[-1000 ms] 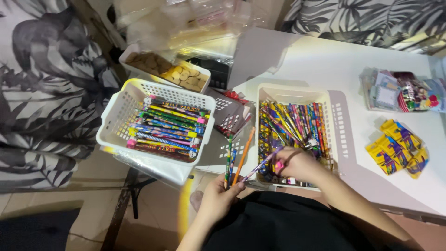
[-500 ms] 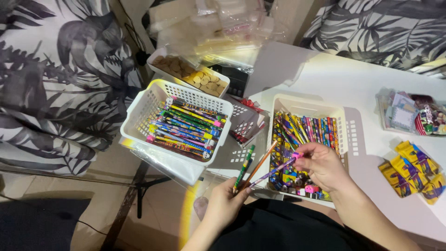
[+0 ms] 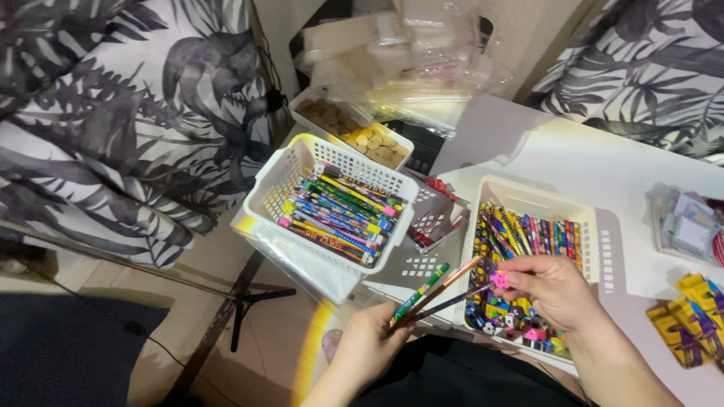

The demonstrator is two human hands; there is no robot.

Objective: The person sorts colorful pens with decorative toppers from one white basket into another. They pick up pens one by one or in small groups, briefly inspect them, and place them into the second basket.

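A big leaf-print curtain (image 3: 113,113) hangs on the left beside a white table (image 3: 603,166). On the table sit two white baskets (image 3: 279,181) full of pencils. The left hand (image 3: 369,347) squeezes a few pencils (image 3: 430,290) low between the baskets. The right hand (image 3: 554,290) pinches a pink-topped one.

The left hand (image 3: 369,343) hides the lower ends of the pencils (image 3: 434,290) it grips. The yellow packets (image 3: 697,316) run off the right edge — as does a clear pouch (image 3: 682,222). Patterns on the basket's pencils (image 3: 343,211) are too small to tell.
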